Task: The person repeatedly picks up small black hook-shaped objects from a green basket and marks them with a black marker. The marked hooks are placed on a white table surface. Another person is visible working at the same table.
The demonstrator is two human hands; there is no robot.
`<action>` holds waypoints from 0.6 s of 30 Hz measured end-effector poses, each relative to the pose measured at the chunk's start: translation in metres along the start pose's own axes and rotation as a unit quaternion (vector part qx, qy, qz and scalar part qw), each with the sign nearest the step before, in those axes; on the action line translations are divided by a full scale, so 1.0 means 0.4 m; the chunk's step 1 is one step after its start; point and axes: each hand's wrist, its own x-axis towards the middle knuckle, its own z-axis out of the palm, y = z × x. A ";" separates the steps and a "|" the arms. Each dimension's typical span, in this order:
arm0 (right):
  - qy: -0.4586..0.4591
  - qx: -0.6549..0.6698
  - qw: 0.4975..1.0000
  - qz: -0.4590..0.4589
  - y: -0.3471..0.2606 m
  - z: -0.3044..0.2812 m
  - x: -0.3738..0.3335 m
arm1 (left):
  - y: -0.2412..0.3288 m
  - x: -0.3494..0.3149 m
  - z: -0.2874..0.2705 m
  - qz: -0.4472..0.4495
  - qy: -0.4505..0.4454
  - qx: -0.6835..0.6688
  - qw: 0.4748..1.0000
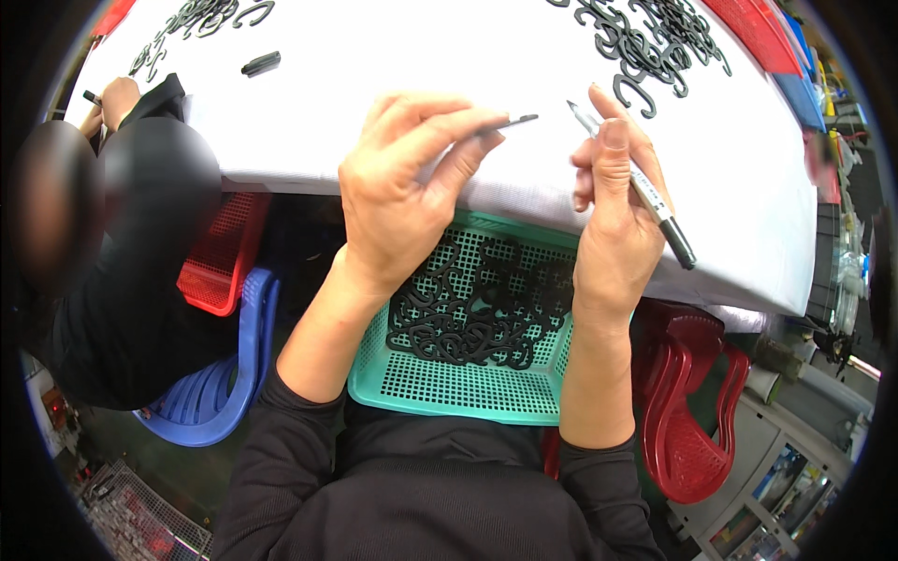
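Fingers (472, 119) of the left hand (398, 178) are pinching a black piece (523, 120) above the surface (748, 178), toward its near edge; the right hand (615, 229) is holding a marker (647, 194); steady pinching should be helping.

Black-and-white marker (652, 200), black pieces (458, 346), green basket (458, 409) (gridded), white table (748, 187), blue chair (199, 411)

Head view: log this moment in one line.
left hand: pinching thin dark piece | right hand: holding marker, tip exposed | green basket: black curved parts inside
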 end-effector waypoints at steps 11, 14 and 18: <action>0.005 0.013 1.000 0.017 0.025 0.012 -0.033 | 0.001 -0.001 0.007 -0.188 -0.023 -0.111 0.976; 0.000 0.001 1.000 -0.014 0.036 0.024 -0.035 | 0.002 0.000 0.011 -0.185 -0.016 -0.110 0.977; -0.003 -0.017 0.999 -0.031 0.045 0.032 -0.029 | -0.004 -0.006 0.012 -0.178 -0.005 -0.103 0.979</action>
